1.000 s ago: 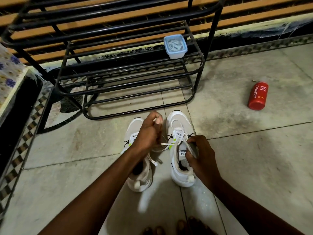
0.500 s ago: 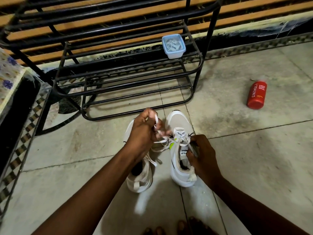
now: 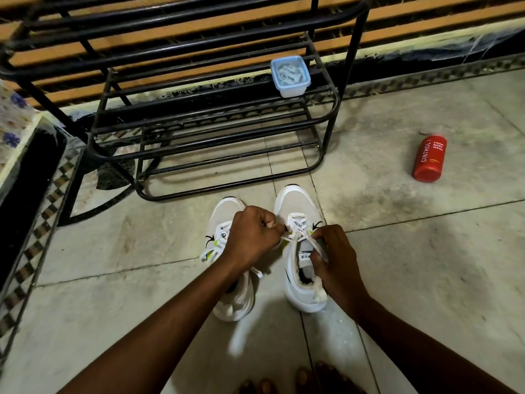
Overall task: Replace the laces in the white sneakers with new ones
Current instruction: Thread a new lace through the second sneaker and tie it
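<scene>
At the far left a ledge with a floral cloth (image 3: 11, 120) runs beside a black-and-white checkered floor border (image 3: 42, 220). To its right, on the far side, the black metal shoe rack (image 3: 216, 120) stands on the tiled floor (image 3: 426, 265), and a lidded blue-rimmed plastic container (image 3: 289, 76) sits on its middle shelf near the right end, with pale contents you can only partly make out.

Near you, the two white sneakers stand side by side just in front of the rack, toes pointing away. The left sneaker (image 3: 227, 234) is partly covered by your left hand (image 3: 252, 240), which is closed in a fist and pinches one end of the white lace (image 3: 302, 237) at the gap between the shoes. The right sneaker (image 3: 298, 206) is upright, laced only through its far eyelets, its tongue showing a label. Your right hand (image 3: 335, 263) rests on that shoe's collar, fingers curled, pinching the other strand of the same lace just above the tongue; the two strands cross between your hands.

Well apart to the right, a red Cinthol foam body wash bottle (image 3: 429, 159) lies on its side on the tiles. Your toes (image 3: 301, 382) show at the near edge.
</scene>
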A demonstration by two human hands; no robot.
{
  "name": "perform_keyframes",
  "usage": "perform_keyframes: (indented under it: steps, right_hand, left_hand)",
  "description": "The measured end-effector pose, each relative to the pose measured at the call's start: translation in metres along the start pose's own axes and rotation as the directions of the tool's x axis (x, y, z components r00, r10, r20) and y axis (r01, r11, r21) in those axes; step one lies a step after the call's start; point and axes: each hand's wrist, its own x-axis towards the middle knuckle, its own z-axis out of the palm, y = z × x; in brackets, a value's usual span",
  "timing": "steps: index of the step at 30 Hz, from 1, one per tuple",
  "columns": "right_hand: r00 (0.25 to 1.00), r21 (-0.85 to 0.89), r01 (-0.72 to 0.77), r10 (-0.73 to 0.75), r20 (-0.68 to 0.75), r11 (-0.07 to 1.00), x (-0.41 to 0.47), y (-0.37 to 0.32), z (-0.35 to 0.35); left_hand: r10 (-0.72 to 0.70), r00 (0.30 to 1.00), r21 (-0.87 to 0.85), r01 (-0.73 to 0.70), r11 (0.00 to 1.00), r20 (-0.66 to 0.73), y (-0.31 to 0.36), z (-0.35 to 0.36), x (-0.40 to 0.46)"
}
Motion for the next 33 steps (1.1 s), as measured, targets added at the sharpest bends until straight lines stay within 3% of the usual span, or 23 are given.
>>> perform_keyframes:
  steps: [4, 6, 10, 15, 19, 23, 26, 29, 33]
  right_hand:
    - [1.0, -0.003, -0.021, 0.021, -0.001, 1.0, -0.001, -0.002, 0.001]
    - [1.0, -0.009, -0.026, 0.026, 0.002, 1.0, -0.001, -0.003, 0.0]
    - [1.0, -0.008, -0.026, 0.026, 0.008, 1.0, -0.001, -0.007, 0.001]
    - [1.0, -0.022, -0.029, 0.029, 0.002, 0.999, 0.001, -0.008, 0.001]
    - [1.0, -0.059, 0.02, -0.019, 0.024, 0.998, 0.004, -0.009, -0.003]
    - [0.994, -0.04, 0.108, -0.108, 0.013, 0.993, 0.009, -0.014, -0.012]
    - [0.993, 0.066, 0.114, -0.115, 0.008, 0.991, 0.017, -0.034, -0.018]
    - [0.985, 0.261, 0.062, -0.101, 0.138, 0.963, 0.036, -0.06, -0.019]
    - [0.98, 0.384, -0.02, -0.058, 0.189, 0.923, 0.06, -0.083, -0.02]
  left_hand:
    - [-0.062, 0.998, 0.239, 0.057, 0.969, 0.014, -0.002, 0.005, 0.0]
    - [-0.052, 0.997, 0.232, 0.04, 0.972, 0.048, -0.002, 0.005, 0.001]
    - [-0.073, 0.967, 0.241, 0.013, 0.97, 0.243, -0.006, 0.007, 0.003]
    - [-0.042, 0.937, 0.394, -0.106, 0.913, 0.348, -0.002, 0.014, 0.0]
    - [-0.02, 0.96, 0.165, -0.027, 0.986, 0.278, -0.002, -0.001, -0.002]
    - [0.022, 0.992, 0.09, -0.034, 0.995, 0.126, 0.006, -0.024, -0.006]
    - [0.107, 0.991, -0.011, -0.106, 0.994, 0.086, 0.019, -0.04, -0.008]
    - [0.201, 0.978, -0.108, -0.195, 0.975, 0.055, 0.031, -0.05, -0.008]
    - [0.219, 0.976, -0.244, -0.213, 0.946, -0.003, 0.031, -0.061, -0.003]
